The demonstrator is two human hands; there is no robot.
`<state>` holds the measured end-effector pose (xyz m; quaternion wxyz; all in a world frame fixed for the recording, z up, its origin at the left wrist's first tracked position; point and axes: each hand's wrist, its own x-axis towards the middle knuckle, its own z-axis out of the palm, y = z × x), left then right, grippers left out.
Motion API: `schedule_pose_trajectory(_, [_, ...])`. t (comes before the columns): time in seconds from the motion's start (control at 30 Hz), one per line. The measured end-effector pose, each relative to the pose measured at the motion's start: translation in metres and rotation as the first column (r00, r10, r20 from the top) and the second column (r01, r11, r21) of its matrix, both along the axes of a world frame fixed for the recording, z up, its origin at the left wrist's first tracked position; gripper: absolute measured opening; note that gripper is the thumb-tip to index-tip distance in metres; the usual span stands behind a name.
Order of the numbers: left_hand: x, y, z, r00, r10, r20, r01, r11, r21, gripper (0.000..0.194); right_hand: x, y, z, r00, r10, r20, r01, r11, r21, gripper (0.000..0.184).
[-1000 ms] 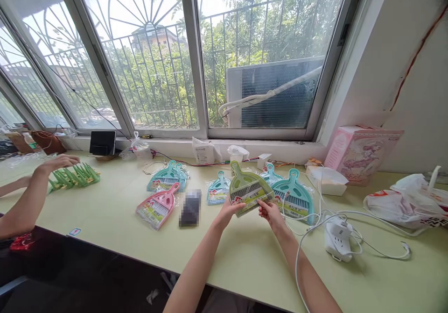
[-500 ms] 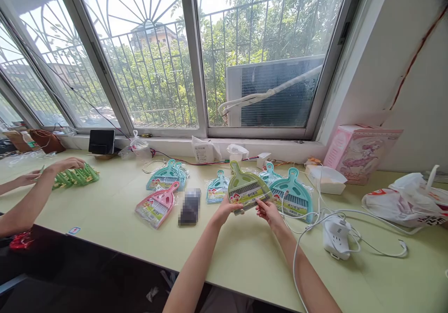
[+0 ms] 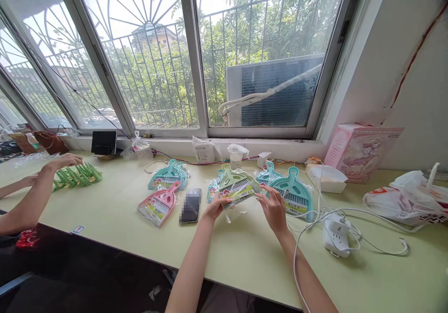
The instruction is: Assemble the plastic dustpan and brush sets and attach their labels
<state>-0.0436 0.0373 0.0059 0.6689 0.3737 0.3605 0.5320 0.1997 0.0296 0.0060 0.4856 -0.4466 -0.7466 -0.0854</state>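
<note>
My left hand (image 3: 214, 206) grips the lower edge of a green mini dustpan-and-brush set (image 3: 236, 187) in a clear wrapper, held tilted above the pale green table (image 3: 245, 252). My right hand (image 3: 275, 205) is just right of it, fingers spread, fingertips near the wrapper's right edge. A teal set (image 3: 293, 196) lies right behind my right hand, and another teal set (image 3: 212, 190) peeks out behind the green one. A pink set (image 3: 158, 205) and a further teal set (image 3: 168, 175) lie to the left.
A phone (image 3: 191, 205) lies left of my left hand. A white power strip (image 3: 336, 236) with cables sits at the right, beside a white bag (image 3: 409, 201) and pink box (image 3: 360, 152). Another person's arms (image 3: 31, 187) rest by green clips (image 3: 77, 175) at far left.
The green set moved left and tilted flatter. My right hand let go of it and opened beside it. The left hand keeps its grip.
</note>
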Motion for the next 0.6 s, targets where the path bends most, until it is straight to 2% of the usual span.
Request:
schedule_pose_trajectory(0.1, [-0.001, 0.002, -0.005, 1.0, -0.002, -0.021, 0.002, 1.0, -0.025, 0.066, 0.004, 0.005, 0.001, 0.993, 0.052, -0.106, -0.05, 0.999, 0.019, 0.019])
schedule_pose_trajectory(0.37, [-0.01, 0.003, -0.008, 0.998, -0.04, -0.053, 0.036, 0.997, -0.07, 0.06, 0.001, 0.008, 0.004, 0.95, 0.214, -0.226, -0.241, 0.966, -0.099, 0.017])
schedule_pose_trajectory(0.53, [-0.009, 0.003, -0.01, 0.984, -0.117, -0.135, 0.112, 0.993, -0.048, 0.064, -0.005, 0.002, 0.004, 0.932, 0.276, -0.235, -0.314, 0.939, -0.139, 0.019])
schedule_pose_trajectory(0.6, [-0.008, 0.003, -0.011, 0.979, -0.125, -0.162, 0.118, 0.992, -0.05, 0.068, -0.006, 0.002, 0.002, 0.938, 0.267, -0.223, -0.306, 0.938, -0.164, 0.02])
